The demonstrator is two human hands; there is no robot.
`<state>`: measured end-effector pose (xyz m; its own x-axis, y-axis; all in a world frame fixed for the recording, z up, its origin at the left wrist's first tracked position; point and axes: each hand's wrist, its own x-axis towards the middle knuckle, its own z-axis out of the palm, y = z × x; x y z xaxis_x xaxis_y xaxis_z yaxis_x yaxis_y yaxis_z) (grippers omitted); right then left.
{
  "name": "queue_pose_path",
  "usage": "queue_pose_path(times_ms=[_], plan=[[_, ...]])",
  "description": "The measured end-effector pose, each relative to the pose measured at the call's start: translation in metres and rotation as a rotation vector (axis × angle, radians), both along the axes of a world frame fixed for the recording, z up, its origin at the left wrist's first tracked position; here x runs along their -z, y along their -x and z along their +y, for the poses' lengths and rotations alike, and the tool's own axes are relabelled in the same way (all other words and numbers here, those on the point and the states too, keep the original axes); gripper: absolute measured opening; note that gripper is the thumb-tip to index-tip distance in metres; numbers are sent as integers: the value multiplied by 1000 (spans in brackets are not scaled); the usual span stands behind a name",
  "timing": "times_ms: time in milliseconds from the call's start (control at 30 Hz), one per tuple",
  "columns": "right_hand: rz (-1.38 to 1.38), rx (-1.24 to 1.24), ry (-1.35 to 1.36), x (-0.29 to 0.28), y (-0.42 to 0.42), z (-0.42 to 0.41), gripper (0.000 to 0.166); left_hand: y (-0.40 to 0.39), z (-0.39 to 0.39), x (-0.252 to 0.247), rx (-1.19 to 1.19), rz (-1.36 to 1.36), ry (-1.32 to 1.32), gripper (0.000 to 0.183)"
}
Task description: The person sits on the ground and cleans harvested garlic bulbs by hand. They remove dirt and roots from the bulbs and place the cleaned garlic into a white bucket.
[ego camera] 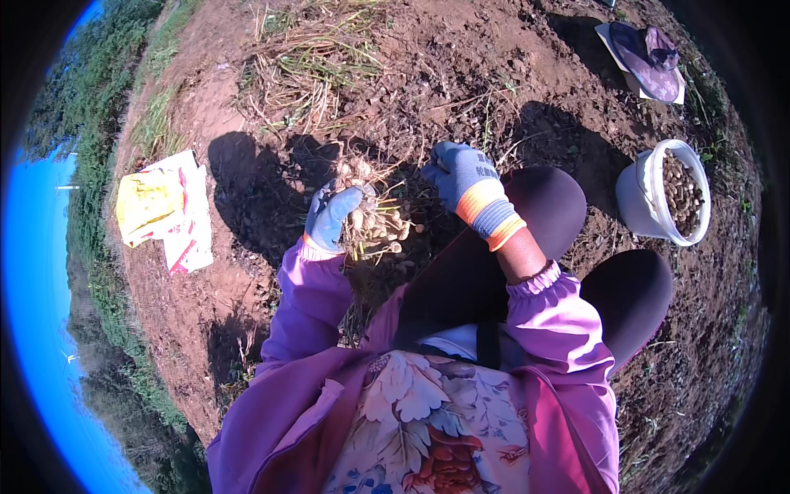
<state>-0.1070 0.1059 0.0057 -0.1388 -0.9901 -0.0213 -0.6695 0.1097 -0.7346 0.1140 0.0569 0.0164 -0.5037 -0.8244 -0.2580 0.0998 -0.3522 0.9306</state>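
Both hands wear blue-grey work gloves with orange-striped cuffs. My left hand (335, 216) grips a bunch of peanut plants (375, 223) whose roots carry clustered pods and soil. To the right of the bunch, my right hand (460, 173) is held above the ground with its fingers curled; whether anything is between them is hidden. A white plastic bucket (639, 196) with a handle stands at the right, tilted in the wide-angle view. Inside it are many loose peanuts in their shells (681, 194).
Pulled stalks (324, 71) lie in a heap on the brown soil ahead. Yellow-and-white sacks or packaging (188, 210) rest at the left. A camouflage-patterned cap (645, 62) sits on a pale board at the upper right. My bent knees (546, 207) flank the working area on the right.
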Motion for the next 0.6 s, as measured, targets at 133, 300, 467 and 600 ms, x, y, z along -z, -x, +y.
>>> queue_pose_path(times_ms=[133,300,467,600], plan=[[-662,-84,246,-1,-1,0,8,-8,-8,15,59,-41,-14,36],[-1014,-151,243,-2,-13,3,14,11,0,13,165,-33,81,43],[-900,-183,220,1,-11,-3,20,20,1,5,256,-46,46,37],[-908,-321,147,0,-8,-5,23,22,2,10,267,12,-7,35]])
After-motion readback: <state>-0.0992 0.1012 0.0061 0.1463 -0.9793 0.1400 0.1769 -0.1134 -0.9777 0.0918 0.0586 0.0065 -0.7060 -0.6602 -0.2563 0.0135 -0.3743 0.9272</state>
